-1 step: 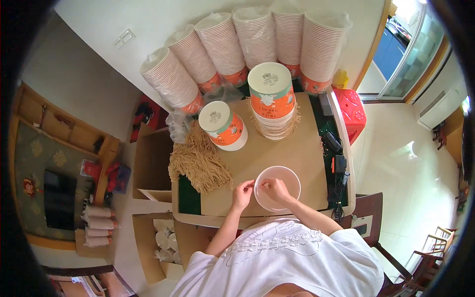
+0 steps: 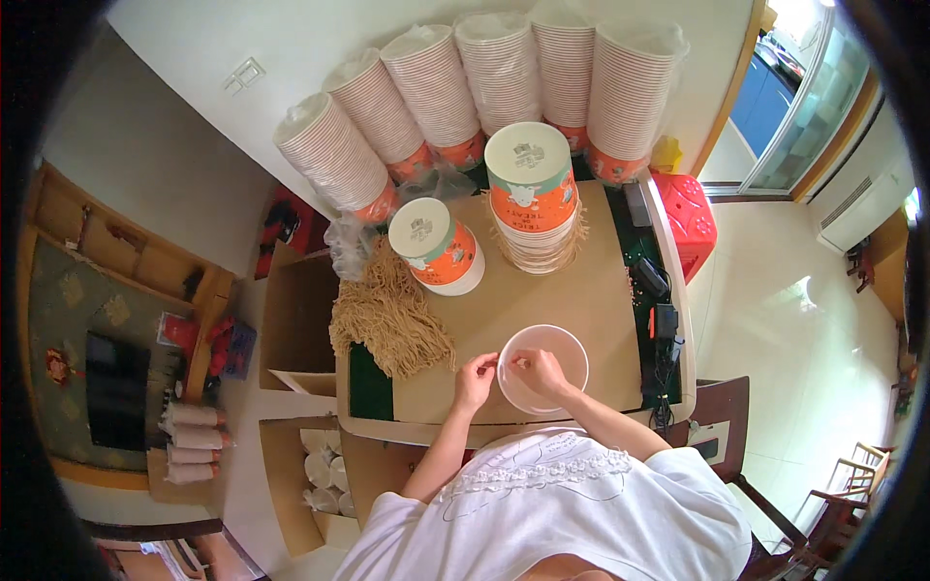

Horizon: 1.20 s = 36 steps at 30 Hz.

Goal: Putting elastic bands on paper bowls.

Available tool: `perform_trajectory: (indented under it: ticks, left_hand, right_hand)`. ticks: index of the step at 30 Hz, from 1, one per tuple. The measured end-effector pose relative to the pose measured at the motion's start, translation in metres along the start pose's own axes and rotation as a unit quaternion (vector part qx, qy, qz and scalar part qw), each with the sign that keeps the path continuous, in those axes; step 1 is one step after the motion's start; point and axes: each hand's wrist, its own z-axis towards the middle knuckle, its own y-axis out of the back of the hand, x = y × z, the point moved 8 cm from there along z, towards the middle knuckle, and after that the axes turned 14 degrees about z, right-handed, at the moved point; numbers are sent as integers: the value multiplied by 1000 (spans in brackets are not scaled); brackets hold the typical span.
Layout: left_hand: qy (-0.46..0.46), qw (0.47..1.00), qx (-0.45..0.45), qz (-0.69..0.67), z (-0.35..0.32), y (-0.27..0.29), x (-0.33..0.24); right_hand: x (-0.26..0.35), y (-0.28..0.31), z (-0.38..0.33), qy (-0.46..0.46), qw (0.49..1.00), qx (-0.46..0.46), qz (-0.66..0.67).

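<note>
Premises are domestic, apparently a living room: a flat black rectangular television [image 2: 117,391] against a wood-framed grey-green wall panel [image 2: 60,308], a glossy pale tiled floor [image 2: 760,300], and a framed sliding glass door [image 2: 816,121] beside blue cabinets [image 2: 763,102].

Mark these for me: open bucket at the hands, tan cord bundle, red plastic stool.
Open bucket [image 2: 572,360]: head view, inner wall, right side.
Tan cord bundle [image 2: 392,321]: head view, middle of the pile.
Red plastic stool [image 2: 686,211]: head view, top of the seat.
</note>
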Motion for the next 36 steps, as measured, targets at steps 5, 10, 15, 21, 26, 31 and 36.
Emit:
perform_trajectory:
  ticks: [5,10,15,21,26,31,36]
  left_hand:
    - [6,1000,3,17,0,3,-7]
    - [-20,1000,-9,8,1,5,-12]
    - [-12,999,-4,42,0,7,-16]
    - [-61,993,-44,97,-3,13,-36]
    - [-65,985,-51,153,0,7,-50]
    - [77,997,3,-31,14,-16,-8]
    - [105,970,71,-208,23,-36,-3]
  right_hand:
    - [-6,-3,3,3,1000,0,-2]
    - [0,-4,4,-11,1000,7,-5]
    - [-1,-6,7,-14,1000,11,-9]
    - [4,-7,9,2,999,12,-48]
    - [5,-2,10,28,996,21,-78]
    - [41,3,-9,10,981,40,-191]
    - [65,-47,-46,163,947,203,-188]
